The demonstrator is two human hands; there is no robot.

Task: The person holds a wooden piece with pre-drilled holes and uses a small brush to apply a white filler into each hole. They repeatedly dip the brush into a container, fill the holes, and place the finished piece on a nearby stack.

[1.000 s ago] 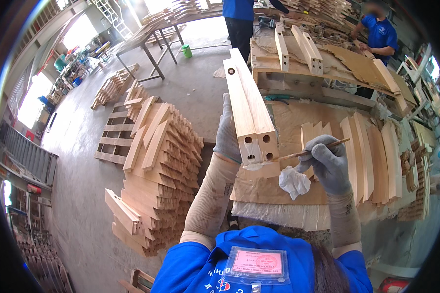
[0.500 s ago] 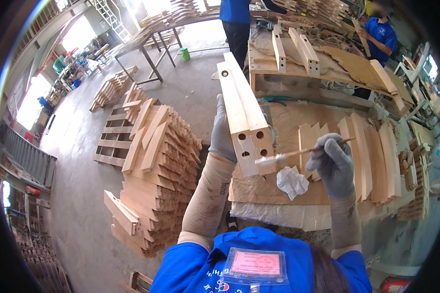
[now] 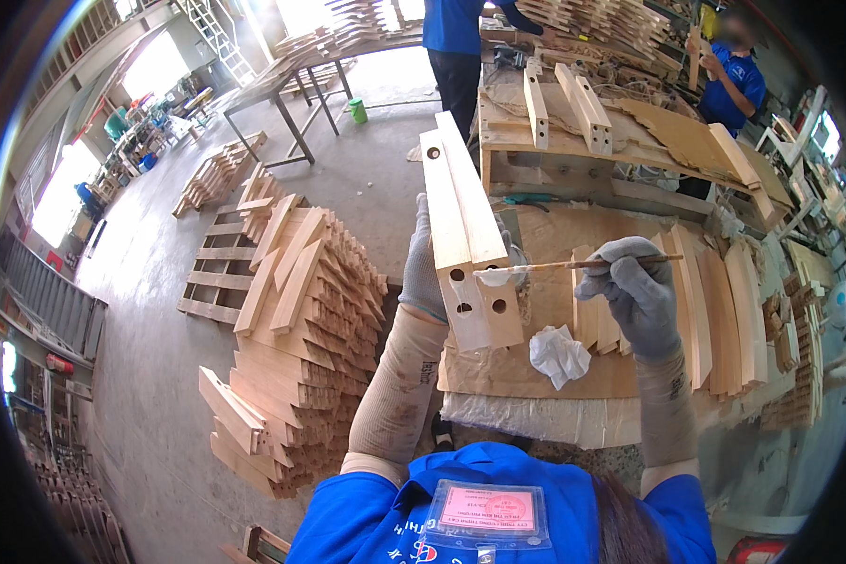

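My left hand (image 3: pixel 426 258), in a grey glove, grips a pair of pale wooden bars (image 3: pixel 459 202) from their left side. The bars lie side by side, tilted up and away from me, and their near ends show round drilled holes. In my gloved right hand (image 3: pixel 637 291) is a thin brush (image 3: pixel 555 267), pinched by its wooden handle. Its white-coated tip touches the end face beside an upper hole. Below the brush, a crumpled white cloth or paper (image 3: pixel 559 356) rests on the cardboard-covered bench (image 3: pixel 498 368).
A tall stack of cut wooden pieces (image 3: pixel 301 376) stands on the floor at left, near a pallet (image 3: pixel 218 273). More boards (image 3: pixel 710 310) lie on the bench at right. Beyond is another workbench (image 3: pixel 573 150) with drilled bars; two people in blue work there.
The brush tip has moved up and left, from beside the lower holes to an upper hole. Both bars have dropped slightly toward me, and my right hand has risen a little.
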